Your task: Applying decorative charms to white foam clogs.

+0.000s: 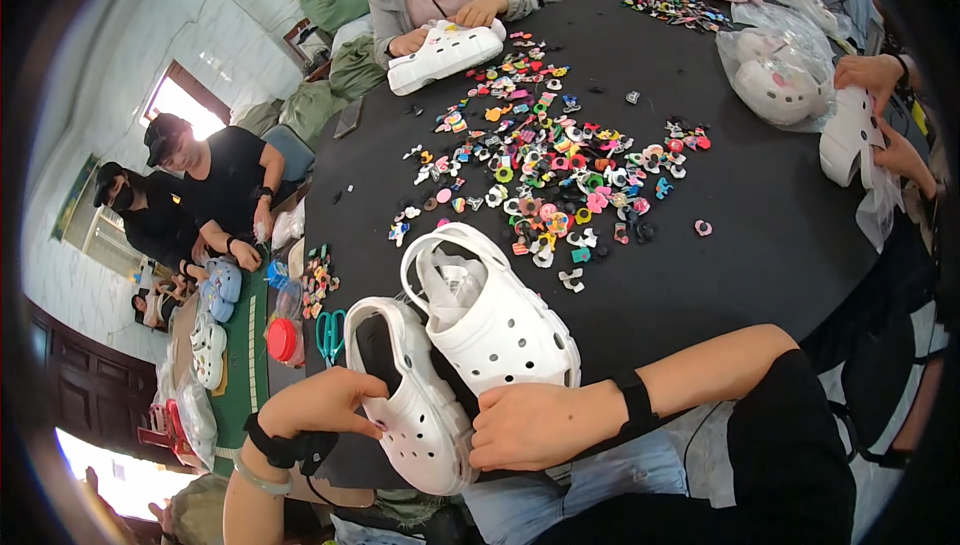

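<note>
Two white clogs with holes over their toes stand side by side at the table's near edge, toes toward me. My left hand (332, 407) grips the left clog (418, 440) by its outer side, the thumb at the rim of the opening. My right hand (535, 427) is closed at the toe end of the right clog (500, 335), its curled fingertips against the left clog's toe. Those fingertips are partly hidden. Clear plastic stuffing (452, 285) sits inside the right clog's heel. Just beyond the clogs, many small colourful shoe charms (560, 175) lie in a loose pile.
Teal-handled scissors (330, 335) and a red-lidded jar (285, 341) are left of the clogs. Across the black table (760, 245), a person handles a white clog (445, 55). At right, another person's hands hold a white clog (848, 140) beside a plastic-wrapped pair (775, 80).
</note>
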`<state>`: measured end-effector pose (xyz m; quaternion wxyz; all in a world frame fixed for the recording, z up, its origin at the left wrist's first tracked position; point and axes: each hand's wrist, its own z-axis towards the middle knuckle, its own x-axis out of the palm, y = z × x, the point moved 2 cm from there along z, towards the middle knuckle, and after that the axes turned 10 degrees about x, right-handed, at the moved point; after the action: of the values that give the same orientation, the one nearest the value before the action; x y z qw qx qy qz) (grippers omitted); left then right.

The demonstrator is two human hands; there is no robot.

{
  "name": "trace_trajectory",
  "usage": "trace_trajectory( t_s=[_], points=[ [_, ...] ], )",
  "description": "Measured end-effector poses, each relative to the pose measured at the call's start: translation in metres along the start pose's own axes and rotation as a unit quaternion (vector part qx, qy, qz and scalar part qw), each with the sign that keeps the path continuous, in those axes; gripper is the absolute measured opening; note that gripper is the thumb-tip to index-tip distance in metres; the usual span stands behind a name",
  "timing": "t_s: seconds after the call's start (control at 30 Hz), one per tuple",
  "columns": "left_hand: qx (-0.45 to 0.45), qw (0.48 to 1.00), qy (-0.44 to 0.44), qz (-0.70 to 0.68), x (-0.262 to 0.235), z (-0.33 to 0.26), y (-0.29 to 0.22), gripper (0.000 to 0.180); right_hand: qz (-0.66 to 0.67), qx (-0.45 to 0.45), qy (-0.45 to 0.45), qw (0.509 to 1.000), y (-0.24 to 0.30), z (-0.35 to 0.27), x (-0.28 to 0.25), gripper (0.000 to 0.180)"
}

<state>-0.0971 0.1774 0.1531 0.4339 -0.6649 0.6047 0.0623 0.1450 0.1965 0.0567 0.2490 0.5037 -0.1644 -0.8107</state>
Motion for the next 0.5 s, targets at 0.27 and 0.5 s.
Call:
trace_trajectory(
  t_s=[0.27,0.5],
  points=[
    [0.003,0.999,0.005,-0.05,0.009,-0.002,0.019,0.031,0.021,-0.029,-0.01,0.999,-0.004,0.004,0.002,0.013],
    [-0.094,0.98,-0.114,-0.133,0.024,-0.023,0.001,0.025,0.092,-0.034,0.014,0.995,-0.003,0.01,-0.018,0.012]
  ],
)
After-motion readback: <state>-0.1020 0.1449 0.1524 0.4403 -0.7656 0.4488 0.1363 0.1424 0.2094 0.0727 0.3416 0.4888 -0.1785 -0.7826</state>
